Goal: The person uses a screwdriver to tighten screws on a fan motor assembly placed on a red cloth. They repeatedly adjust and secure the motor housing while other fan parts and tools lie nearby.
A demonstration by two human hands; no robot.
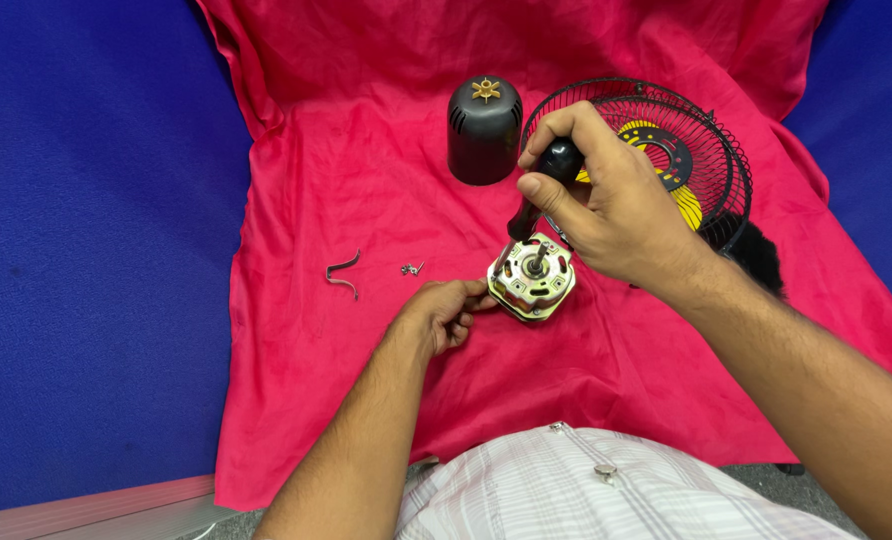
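A small fan motor (533,279) with a metal frame and a central shaft lies on the red cloth (366,180). My left hand (446,311) steadies its left edge with the fingertips. My right hand (606,195) grips the black handle of a screwdriver (546,185), whose tip points down onto the motor's upper left corner. The screwdriver's shaft is mostly hidden by my thumb and the motor.
A black domed motor cover (484,130) stands behind the motor. A black wire fan guard with yellow blades (681,160) lies at the right. A bent metal clip (343,274) and a few small screws (412,268) rest on the cloth at the left. Blue fabric (86,250) surrounds the cloth.
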